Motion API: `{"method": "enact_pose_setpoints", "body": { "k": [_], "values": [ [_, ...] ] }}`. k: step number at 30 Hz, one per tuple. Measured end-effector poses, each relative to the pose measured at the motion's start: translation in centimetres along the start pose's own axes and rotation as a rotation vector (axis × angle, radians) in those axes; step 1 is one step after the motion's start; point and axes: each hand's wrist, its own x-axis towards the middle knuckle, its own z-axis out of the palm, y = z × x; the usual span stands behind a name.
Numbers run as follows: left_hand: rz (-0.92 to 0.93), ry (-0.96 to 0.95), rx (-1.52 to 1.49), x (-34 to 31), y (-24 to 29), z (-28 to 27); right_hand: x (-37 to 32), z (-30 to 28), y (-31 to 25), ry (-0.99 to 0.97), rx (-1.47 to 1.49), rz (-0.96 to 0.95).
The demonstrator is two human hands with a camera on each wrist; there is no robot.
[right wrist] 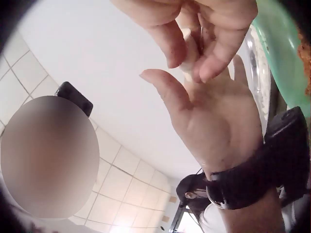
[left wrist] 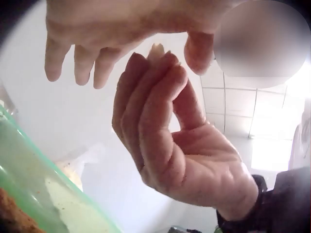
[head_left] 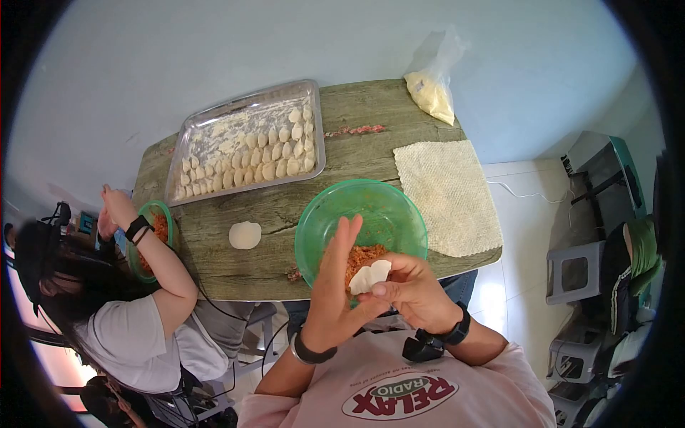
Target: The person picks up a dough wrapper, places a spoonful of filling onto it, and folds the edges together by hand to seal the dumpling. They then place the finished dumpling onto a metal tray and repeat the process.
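Observation:
My right hand (head_left: 417,296) pinches a folded white dumpling wrapper (head_left: 369,277) between thumb and fingers, above the near rim of the green bowl (head_left: 314,214). Beside it, my left hand (head_left: 332,292) is raised with straight fingers, its thumb reaching toward the right hand. Orange-brown filling (head_left: 364,255) lies in the bowl, partly hidden behind the hands. In the right wrist view, the wrapper (right wrist: 189,51) shows between the right fingertips, with the open left palm behind. Only a pale tip of the wrapper (left wrist: 156,52) shows above the right fingers in the left wrist view.
A metal tray (head_left: 319,128) holds rows of dumplings on flour. One round wrapper (head_left: 245,235) lies on the table (head_left: 357,107). A cream cloth (head_left: 449,196) and a bag of pale powder (head_left: 432,96) are at right. Another person (head_left: 135,321) works at left over a smaller green bowl (head_left: 170,214).

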Motion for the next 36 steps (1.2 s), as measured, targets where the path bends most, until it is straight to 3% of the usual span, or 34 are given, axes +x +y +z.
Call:
{"method": "enact_pose_setpoints", "body": {
  "k": [1, 5, 7, 22, 29, 31, 36],
  "values": [
    [-0.062, 0.046, -0.148, -0.2, 0.0, 0.1, 0.0, 0.1, 0.1, 0.036, -0.045, -0.065],
    [-0.082, 0.108, -0.188, -0.7, -1.8, -1.2, -0.3, 0.4, -0.5, 0.074, -0.086, -0.100],
    [-0.032, 0.126, -0.031, -0.6, -1.9, -1.3, -0.4, 0.5, -0.1, 0.149, -0.226, -0.130],
    [-0.061, 0.096, 0.048, -0.8, -1.7, -1.1, -0.4, 0.2, 0.7, 0.188, -0.423, -0.241],
    [-0.023, 0.055, 0.106, -0.6, -1.8, -1.0, -0.4, -0.1, 0.6, 0.191, -0.352, -0.214],
    [-0.084, 0.138, -0.056, -0.4, -1.3, -0.6, -0.6, 0.0, -0.1, 0.273, -0.296, -0.209],
    [-0.162, 0.149, -0.091, -1.0, -2.4, -0.9, -0.4, -0.3, 0.0, 0.282, -0.323, -0.291]
  ]
}}
